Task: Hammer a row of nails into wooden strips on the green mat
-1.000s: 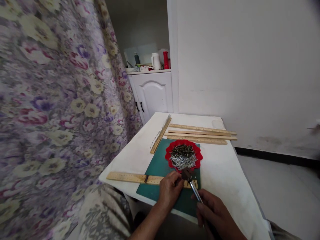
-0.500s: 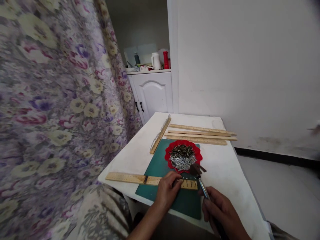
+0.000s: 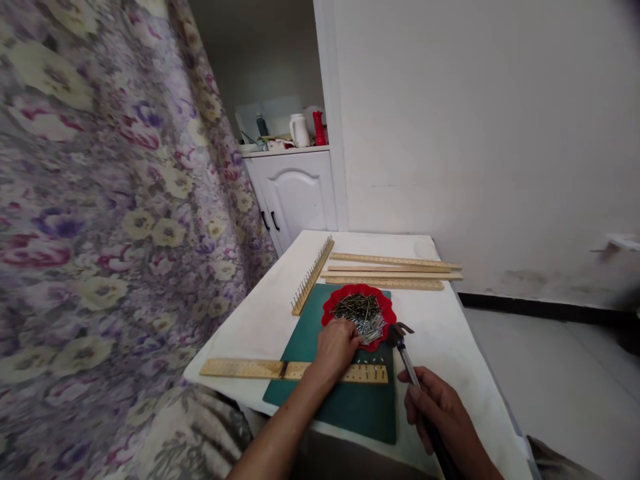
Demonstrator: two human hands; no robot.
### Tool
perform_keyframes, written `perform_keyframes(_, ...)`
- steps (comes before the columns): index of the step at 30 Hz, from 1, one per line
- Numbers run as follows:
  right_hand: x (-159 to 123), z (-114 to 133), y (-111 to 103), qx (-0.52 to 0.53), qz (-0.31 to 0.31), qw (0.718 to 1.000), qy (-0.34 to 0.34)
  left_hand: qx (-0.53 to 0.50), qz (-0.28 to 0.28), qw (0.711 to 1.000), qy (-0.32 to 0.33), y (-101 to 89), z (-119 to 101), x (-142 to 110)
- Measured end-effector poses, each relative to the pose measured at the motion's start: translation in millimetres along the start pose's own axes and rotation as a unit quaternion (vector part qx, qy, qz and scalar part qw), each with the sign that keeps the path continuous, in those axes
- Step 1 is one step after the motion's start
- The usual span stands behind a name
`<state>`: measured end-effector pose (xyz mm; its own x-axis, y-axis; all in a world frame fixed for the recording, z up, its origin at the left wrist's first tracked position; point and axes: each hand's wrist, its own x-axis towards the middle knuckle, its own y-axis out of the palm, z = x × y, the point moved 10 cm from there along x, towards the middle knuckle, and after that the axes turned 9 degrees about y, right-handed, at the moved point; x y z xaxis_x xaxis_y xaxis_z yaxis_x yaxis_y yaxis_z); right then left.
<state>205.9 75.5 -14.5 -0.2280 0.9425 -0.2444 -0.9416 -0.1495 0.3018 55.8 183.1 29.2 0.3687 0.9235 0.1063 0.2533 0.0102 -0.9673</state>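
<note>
My left hand reaches over the near rim of a red scalloped bowl, its fingers curled together at the nails inside. What those fingertips hold, if anything, is hidden. My right hand grips a claw hammer by its handle, the head raised just right of the bowl. Under my left forearm lies a perforated wooden strip with a dark mark across it. Several nails stand in its right end, which rests on a green mat.
A wooden strip full of upright nails lies at the table's left edge. More wooden strips lie across the back of the white table. A floral curtain hangs on the left. A white cabinet stands behind.
My left hand has left the wooden strip and moved up to the bowl of nails. The hammer has swung away right from the strip. The view has shifted slightly.
</note>
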Motion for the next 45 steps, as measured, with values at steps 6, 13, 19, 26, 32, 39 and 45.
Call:
perform_keyframes(6, -0.1, 0.0, -0.2, -0.002, 0.009, 1.0, -0.001, 0.029, 0.033, 0.999, -0.02, 5.9, 1.5, 6.1)
perform_keyframes(13, -1.0, 1.8, 0.6, 0.001, 0.004, 1.0, -0.005, 0.048, 0.041, 0.998, -0.025, 2.4, 1.7, 5.0)
perform_keyframes(19, -1.3, 1.5, -1.0, 0.002, 0.011, 1.0, -0.011, 0.057, 0.021, 0.998, -0.011, -15.1, -2.2, -6.1)
perform_keyframes(26, 4.4, 0.8, -6.3, 0.007, -0.021, 1.0, -0.021, -0.043, -0.096, 0.993, 0.047, -49.2, -18.9, -42.8)
perform_keyframes(32, 4.6, 6.3, -15.0, 0.012, -0.049, 0.998, -0.035, -0.156, -0.081, 0.972, 0.154, -41.2, -70.1, -66.6)
perform_keyframes(39, 6.5, 0.9, -18.2, 0.051, -0.031, 0.998, -0.017, -0.193, -0.085, 0.958, 0.196, -32.2, -88.2, -70.4)
perform_keyframes(45, 6.2, 4.7, -20.3, 0.101, -0.026, 0.994, -0.025, -0.507, -0.087, 0.856, 0.039, 4.1, -61.8, -67.2)
